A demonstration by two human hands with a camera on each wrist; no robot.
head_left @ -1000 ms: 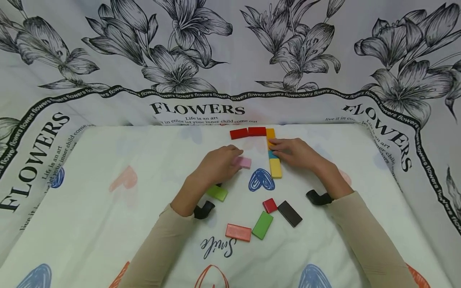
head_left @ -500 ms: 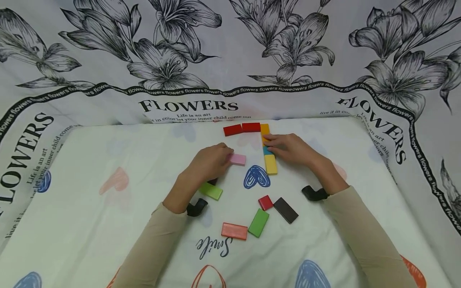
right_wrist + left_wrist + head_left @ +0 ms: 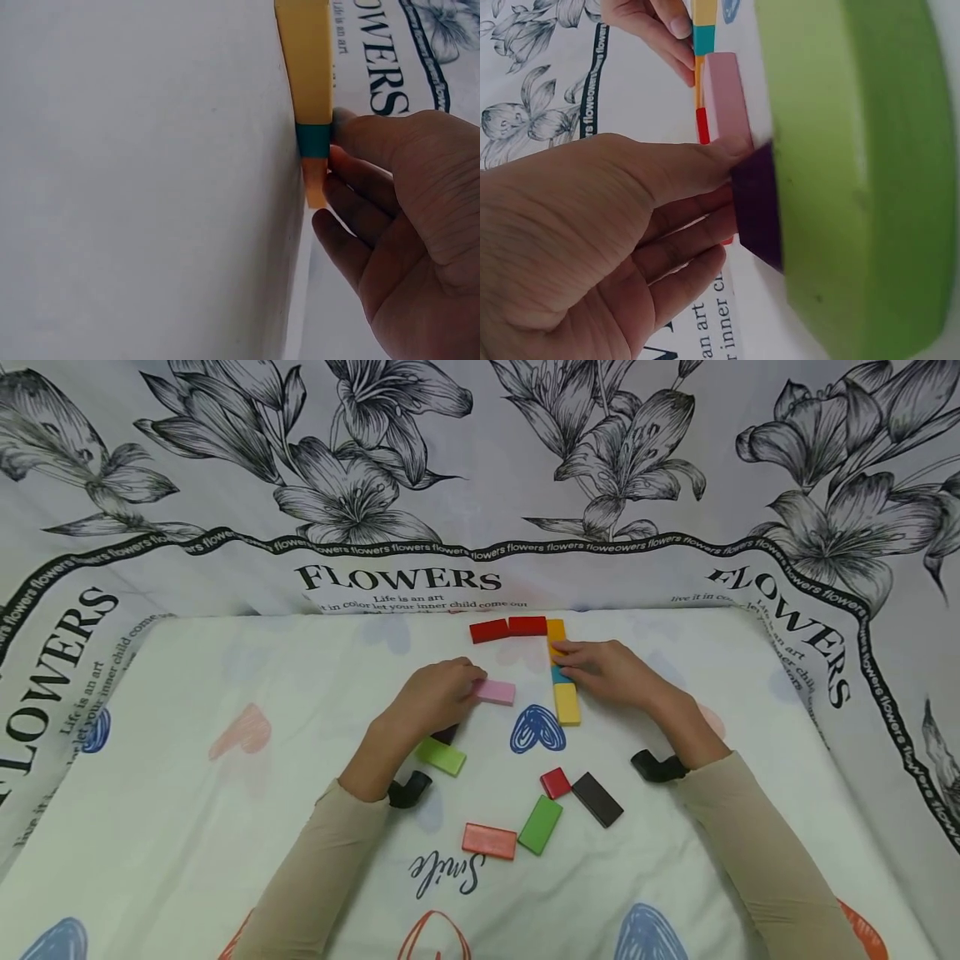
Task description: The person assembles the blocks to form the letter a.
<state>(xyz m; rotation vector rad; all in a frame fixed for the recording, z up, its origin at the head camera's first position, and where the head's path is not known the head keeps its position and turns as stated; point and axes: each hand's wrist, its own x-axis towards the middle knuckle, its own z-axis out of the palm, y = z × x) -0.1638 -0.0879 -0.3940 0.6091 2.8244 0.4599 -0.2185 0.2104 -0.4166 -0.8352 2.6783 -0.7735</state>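
Note:
My left hand (image 3: 431, 693) pinches the near end of a pink block (image 3: 497, 692), which lies flat on the cloth. In the left wrist view, a dark purple block (image 3: 759, 210) and a lime green block (image 3: 840, 165) stand close beside that hand. My right hand (image 3: 618, 672) touches the right side of a line of blocks with its thumb and fingertips. That line runs from an orange block (image 3: 556, 631) through a blue block (image 3: 560, 675) to a yellow block (image 3: 567, 704). Two red blocks, one of them the left red block (image 3: 489, 631), extend leftward from the line's far end.
Nearer the body lie a small red block (image 3: 556, 782), a black block (image 3: 597, 799), a green block (image 3: 541, 825) and a salmon block (image 3: 489, 841), corners close together. A printed white cloth (image 3: 262, 827) covers the table and the backdrop behind.
The head view has shifted slightly. My left hand has moved a little left relative to the blocks, baring more of the pink and purple blocks. The right hand stays at the line.

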